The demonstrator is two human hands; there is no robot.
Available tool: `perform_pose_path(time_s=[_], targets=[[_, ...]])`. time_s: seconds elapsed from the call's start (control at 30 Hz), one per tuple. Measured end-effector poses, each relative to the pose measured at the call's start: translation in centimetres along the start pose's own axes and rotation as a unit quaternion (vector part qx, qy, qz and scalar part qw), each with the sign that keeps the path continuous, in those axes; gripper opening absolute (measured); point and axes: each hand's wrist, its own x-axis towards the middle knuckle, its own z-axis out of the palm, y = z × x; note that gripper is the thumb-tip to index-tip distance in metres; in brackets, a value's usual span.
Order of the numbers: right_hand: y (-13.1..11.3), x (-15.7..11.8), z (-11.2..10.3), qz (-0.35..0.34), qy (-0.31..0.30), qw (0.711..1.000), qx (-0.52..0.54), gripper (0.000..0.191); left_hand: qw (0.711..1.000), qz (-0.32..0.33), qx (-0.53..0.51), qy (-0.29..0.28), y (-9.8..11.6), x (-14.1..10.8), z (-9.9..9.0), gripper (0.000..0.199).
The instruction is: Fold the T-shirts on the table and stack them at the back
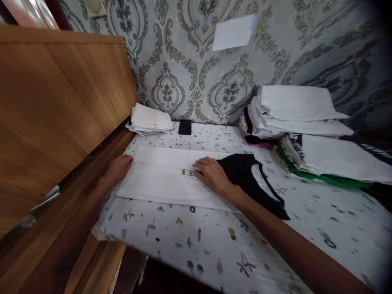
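A white T-shirt (165,185) with a black upper part and neckline lies flat on the patterned sheet, its sides folded inward lengthwise. Its collar points right, and small dark and yellow print shows near the middle. My left hand (121,166) is at the hem on the left end, fingers curled closed at the fabric edge; the thumb is hidden. My right hand (212,174) rests on the shirt beside the print and just below the black part, with its fingers stretched out over the cloth.
Folded white clothes (151,118) and a black phone-like object (185,127) lie by the wall. At right stand a tall stack of folded clothes (297,104) and a lower stack (339,157) with a green layer. A wooden panel (61,102) rises on the left.
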Motion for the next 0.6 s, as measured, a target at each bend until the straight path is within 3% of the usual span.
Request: perform_pose_path(time_s=[0.13, 0.27, 0.47, 0.6], targets=[[-1.8, 2.5, 0.0, -0.011, -0.072, 0.995, -0.068, 0.022, 0.995, 0.023, 0.093, -0.041, 1.1, 0.4, -1.0, 0.028], [-1.5, 3.2, 0.7, -0.026, -0.077, 0.991, -0.102, 0.028, 0.989, 0.036, 0.133, -0.046, 1.4, 0.5, -1.6, 0.028], [-1.3, 3.0, 0.9, -0.025, -0.077, 0.991, -0.111, 0.031, 0.988, 0.046, 0.141, -0.041, 1.5, -0.7, -2.1, 0.03], [-1.8, 2.7, 0.2, -0.01, -0.085, 0.992, -0.095, 0.033, 0.994, 0.043, 0.082, -0.054, 1.2, -1.1, -2.3, 0.034]])
